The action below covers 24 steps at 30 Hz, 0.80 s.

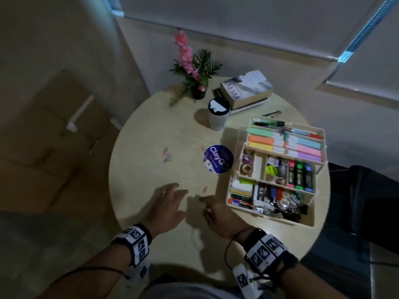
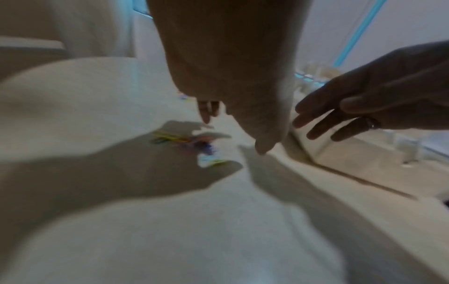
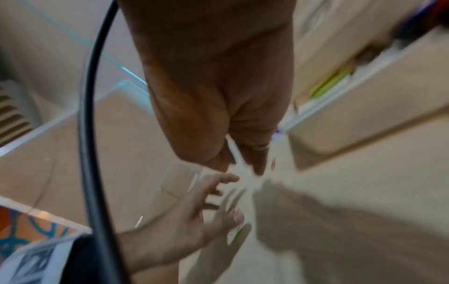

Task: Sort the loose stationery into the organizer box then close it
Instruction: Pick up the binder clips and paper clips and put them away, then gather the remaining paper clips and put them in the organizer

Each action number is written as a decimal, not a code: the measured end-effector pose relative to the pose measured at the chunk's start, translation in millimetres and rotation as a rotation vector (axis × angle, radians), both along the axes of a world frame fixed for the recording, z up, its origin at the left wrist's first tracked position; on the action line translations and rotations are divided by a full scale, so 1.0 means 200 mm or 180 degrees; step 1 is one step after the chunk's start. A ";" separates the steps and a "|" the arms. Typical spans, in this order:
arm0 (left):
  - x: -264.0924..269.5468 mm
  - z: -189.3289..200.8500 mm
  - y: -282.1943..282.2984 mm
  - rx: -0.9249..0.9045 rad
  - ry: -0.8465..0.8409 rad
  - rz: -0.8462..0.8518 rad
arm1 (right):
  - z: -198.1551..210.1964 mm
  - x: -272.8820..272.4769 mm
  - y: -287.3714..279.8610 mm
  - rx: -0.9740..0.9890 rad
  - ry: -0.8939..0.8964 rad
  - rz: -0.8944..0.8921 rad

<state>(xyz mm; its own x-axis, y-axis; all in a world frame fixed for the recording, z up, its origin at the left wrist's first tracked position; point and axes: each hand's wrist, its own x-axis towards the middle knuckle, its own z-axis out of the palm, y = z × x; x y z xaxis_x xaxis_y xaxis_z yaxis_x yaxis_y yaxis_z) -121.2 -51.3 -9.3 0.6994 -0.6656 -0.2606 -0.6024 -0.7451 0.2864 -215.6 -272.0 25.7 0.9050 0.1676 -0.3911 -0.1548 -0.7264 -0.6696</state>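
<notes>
The cream organizer box [image 1: 241, 209] stands open at the right of the round table [image 1: 151, 130]. Its raised tiers hold highlighters, markers, tape rolls and sticky notes. Loose coloured paper clips [image 1: 166, 156] lie at mid-table, blurred in the left wrist view [image 2: 179, 139]. One more paper clip [image 1: 204, 189] lies just beyond my hands. My left hand [image 1: 172, 199] hovers over the table, fingers spread and holding nothing. My right hand [image 1: 212, 209] is beside it, close to the box's near-left corner, fingers extended [image 2: 316, 117] and empty. The right wrist view is blurred, with my right hand [image 3: 218, 115] above my left hand [image 3: 194, 207].
A round purple ClayGo label [image 1: 218, 159] lies left of the box. Behind it stand a white lidded cup [image 1: 218, 114], stacked books [image 1: 246, 89], a potted pink flower [image 1: 194, 67] and glasses [image 1: 272, 113]. The table edge curves just under my wrists.
</notes>
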 end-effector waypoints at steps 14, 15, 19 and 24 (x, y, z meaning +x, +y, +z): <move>0.24 -0.22 0.05 -0.0877 0.1226 0.0260 | -0.45 0.15 0.50 -0.1109 0.0019 -0.0454; 0.25 -0.20 0.03 -0.0986 0.1405 0.0226 | -0.47 0.15 0.50 -0.1133 -0.0059 -0.0360; 0.40 -0.16 0.00 -0.1379 0.0965 0.0352 | -0.50 0.20 0.49 -0.1237 -0.0295 -0.0199; 0.75 -0.19 0.02 -0.0689 0.0448 0.0933 | -0.42 0.30 0.48 -0.1173 -0.0655 -0.0176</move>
<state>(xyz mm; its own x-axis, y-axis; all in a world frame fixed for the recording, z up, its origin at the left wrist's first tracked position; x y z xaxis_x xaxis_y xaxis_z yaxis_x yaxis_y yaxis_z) 29.3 -48.2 -48.2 0.8355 -0.4928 -0.2430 -0.3165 -0.7931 0.5203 -155.0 -176.4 -57.9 0.9741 -0.0007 -0.2261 -0.0906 -0.9174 -0.3876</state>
